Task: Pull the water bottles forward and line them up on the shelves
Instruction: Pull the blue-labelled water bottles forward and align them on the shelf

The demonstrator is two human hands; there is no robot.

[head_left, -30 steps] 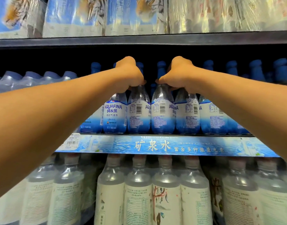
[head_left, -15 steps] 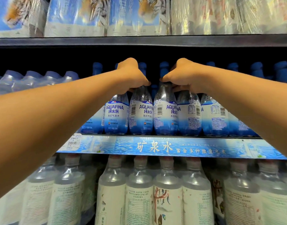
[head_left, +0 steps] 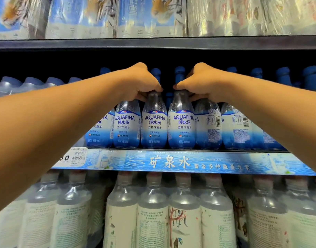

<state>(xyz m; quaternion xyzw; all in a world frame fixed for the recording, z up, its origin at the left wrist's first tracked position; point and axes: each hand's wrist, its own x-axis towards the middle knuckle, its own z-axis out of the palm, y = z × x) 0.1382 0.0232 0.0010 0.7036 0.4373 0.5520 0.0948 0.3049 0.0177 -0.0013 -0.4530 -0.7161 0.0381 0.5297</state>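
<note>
A row of blue-labelled Aquafina bottles stands at the front of the middle shelf (head_left: pixel 171 162). My left hand (head_left: pixel 141 81) grips the neck of one front bottle (head_left: pixel 154 126), with its cap hidden under my fingers. Right beside it, my right hand (head_left: pixel 198 81) grips the neck of the neighbouring bottle (head_left: pixel 181 126). Both bottles stand upright with the brand name facing me. More bottles with blue caps (head_left: pixel 311 74) stand in rows behind, deeper in the shelf.
Shrink-wrapped packs (head_left: pixel 103 17) fill the top shelf, close above my hands. Clear bottles with white labels (head_left: pixel 153 212) crowd the lower shelf. Wrapped clear bottles (head_left: pixel 28 83) sit at the left of the middle shelf. A price tag (head_left: pixel 73 157) hangs on the shelf edge.
The two gripped bottles have turned so their Aquafina labels face front instead of the barcode sides. Both hands stay on the bottle necks.
</note>
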